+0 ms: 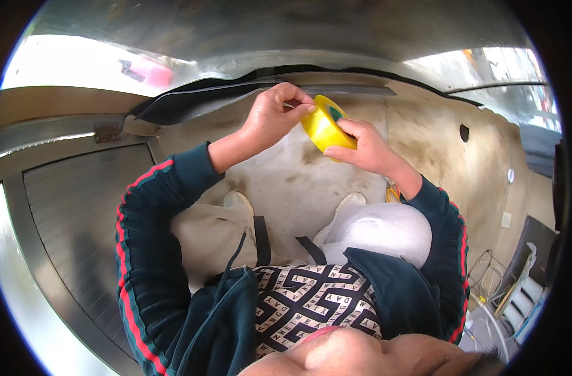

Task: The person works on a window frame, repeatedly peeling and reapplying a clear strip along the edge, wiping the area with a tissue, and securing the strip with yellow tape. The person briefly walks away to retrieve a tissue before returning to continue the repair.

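A roll of yellow adhesive tape [318,130], with a green inner core, is held up in front of me at about the middle of the view. My right hand [372,152] grips it from the right, thumb at the core's opening and fingers along the lower rim. At the roll's upper left edge, my left hand [270,118] has thumb and forefinger pinched together, touching or almost touching the tape. Any loose tape end between those fingers is too small to make out.
Overhead runs a shiny metal surface [280,31], with a dark sheet [198,103] hanging below its edge. A grey slatted panel [85,219] stands at my left. Loose cables [486,269] lie at the lower right. My legs in white trousers [380,229] are bent below my hands.
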Motion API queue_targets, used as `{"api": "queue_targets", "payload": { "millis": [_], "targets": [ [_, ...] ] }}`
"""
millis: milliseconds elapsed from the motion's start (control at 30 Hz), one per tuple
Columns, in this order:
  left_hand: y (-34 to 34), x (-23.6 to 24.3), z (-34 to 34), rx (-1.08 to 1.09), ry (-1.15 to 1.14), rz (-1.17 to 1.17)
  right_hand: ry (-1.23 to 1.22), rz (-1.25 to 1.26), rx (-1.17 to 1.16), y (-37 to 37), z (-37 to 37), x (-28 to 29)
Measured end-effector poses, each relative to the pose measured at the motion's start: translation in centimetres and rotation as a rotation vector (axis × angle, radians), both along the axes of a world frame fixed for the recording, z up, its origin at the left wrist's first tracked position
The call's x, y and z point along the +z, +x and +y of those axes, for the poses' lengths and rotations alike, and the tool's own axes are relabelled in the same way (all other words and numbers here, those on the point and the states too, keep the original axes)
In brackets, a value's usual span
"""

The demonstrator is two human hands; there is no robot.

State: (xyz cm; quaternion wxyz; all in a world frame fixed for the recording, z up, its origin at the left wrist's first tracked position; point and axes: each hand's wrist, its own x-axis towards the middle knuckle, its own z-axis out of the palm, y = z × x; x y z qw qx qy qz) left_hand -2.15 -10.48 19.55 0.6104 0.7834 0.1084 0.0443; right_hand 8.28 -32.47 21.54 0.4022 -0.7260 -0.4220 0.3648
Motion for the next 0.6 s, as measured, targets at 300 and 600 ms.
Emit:
{"api": "queue_targets", "payload": {
  "millis": [300, 600],
  "targets": [
    [-0.4, -1.3, -0.5, 0.027, 0.271, -0.122, -0.098, 0.065, -0.005, -0.6, 1.1, -0.7],
    [-1.1, -3.8, -0.1, 0.075, 0.013, 0.082, -0.171, 0.442, -0.09, -0.7, 2.4, -1.4]
  ]
}}
